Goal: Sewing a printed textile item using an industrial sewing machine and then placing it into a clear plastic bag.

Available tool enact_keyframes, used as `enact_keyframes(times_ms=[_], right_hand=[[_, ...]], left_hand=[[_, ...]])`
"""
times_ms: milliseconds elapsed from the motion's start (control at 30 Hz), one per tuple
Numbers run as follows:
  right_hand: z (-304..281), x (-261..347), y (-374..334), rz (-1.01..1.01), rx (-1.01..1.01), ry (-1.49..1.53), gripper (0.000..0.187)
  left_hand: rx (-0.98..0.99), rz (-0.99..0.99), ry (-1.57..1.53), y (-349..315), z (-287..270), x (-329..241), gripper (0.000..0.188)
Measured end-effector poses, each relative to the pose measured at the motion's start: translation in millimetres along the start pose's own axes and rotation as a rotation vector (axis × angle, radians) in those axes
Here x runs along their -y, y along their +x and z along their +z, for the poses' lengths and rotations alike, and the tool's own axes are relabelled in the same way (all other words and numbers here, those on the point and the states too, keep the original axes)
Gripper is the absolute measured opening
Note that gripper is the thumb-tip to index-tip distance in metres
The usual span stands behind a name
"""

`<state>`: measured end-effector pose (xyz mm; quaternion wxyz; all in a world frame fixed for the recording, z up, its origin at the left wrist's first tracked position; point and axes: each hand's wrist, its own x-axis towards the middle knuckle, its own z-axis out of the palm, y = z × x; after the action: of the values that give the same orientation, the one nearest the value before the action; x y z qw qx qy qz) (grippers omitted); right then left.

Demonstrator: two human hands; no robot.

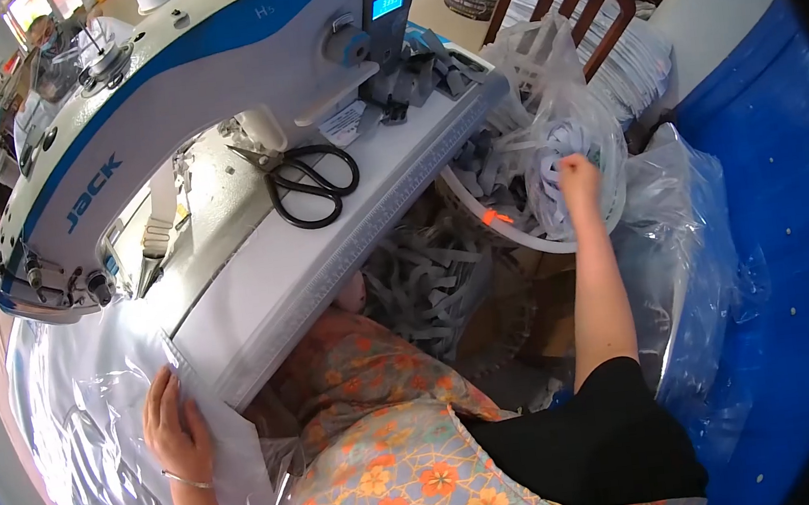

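Head view: the right hand (578, 178) is reached out past the right edge of the counter (298, 273) into a round white-rimmed basket lined with a clear plastic bag (521, 235), and the fingers are closed among the white fabric strips (552, 153) heaped inside. Whether one strip or a bunch is pinched cannot be told.

The left hand (174, 425) is laid flat, fingers spread and released, on the white cloth under a clear plastic sheet (100, 452) at the near left corner of the counter. Nothing is grasped by it.

Step judged in hand: a strip is being picked from the basket. To be done well, a single strip should be separated at its end and lifted clear of the tangle, so the bag lining is not dragged along. The cloth should be kept pinned flat by the left hand.

Containers: the basket is seen filled with looped white strips, an orange mark showing on its rim. More grey-white strips (427, 280) are piled loose below the counter edge, beside the basket. A second clear plastic bag (690, 252) is crumpled to the right; its contents cannot be told.

Black-handled scissors (309, 184) lie shut on the counter, near a white and blue sewing machine (190, 88).
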<state>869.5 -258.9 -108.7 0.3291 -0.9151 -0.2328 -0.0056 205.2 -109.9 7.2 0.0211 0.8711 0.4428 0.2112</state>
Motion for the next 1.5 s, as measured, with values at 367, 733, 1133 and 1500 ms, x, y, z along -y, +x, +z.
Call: enact_keyframes(times_ms=[367, 733, 1133, 1500], right_hand=[[52, 96, -56, -0.222, 0.383, -0.17, 0.03], [12, 124, -59, -0.023, 0.325, 0.74, 0.015], [47, 423, -336, -1.308, 0.637, 0.685, 0.022], [118, 477, -480, -1.772, 1.049, 0.817, 0.019]], left_hand=[[-0.002, -0.006, 0.014, -3, -46, -11, 0.027], [-0.081, 0.006, -0.01, -11, -2, 20, 0.018], [0.008, -0.515, -0.717, -17, -110, 89, 0.011], [0.007, -0.641, -1.129, -39, -106, 120, 0.01]])
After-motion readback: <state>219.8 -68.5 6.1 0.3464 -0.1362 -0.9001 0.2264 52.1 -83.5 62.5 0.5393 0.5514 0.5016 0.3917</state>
